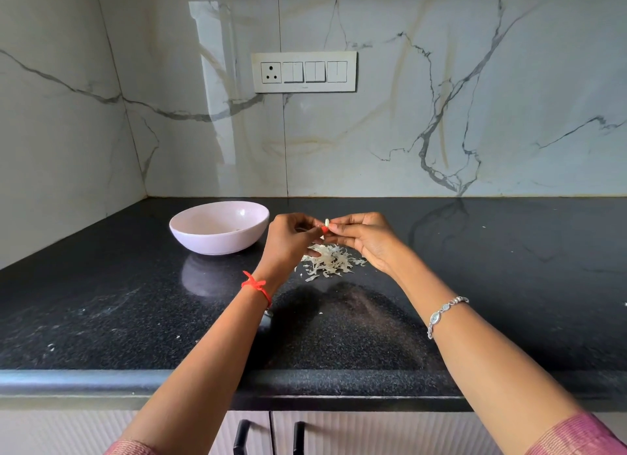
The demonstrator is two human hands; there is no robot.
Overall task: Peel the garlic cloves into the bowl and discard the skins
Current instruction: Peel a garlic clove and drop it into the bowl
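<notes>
Mid-frame, above a black counter (101, 319), the left hand (288, 240) and right hand (366, 240) pinch a small white garlic clove (327, 222) between their fingertips. Directly below the hands lies a heap of pale skins (330, 261). A pink bowl (219, 227) sits left of the hands. A switch panel (304, 71) hangs on the marble wall at upper centre.

The left hand (288, 240) is covering the left part of the skin pile (330, 261) at the middle of the countertop (101, 302). The garlic clove (327, 222) is showing only as a tiny white tip between fingertips (339, 222), perhaps half peeled. The near wall of the bowl (217, 242) is hiding its bottom
</notes>
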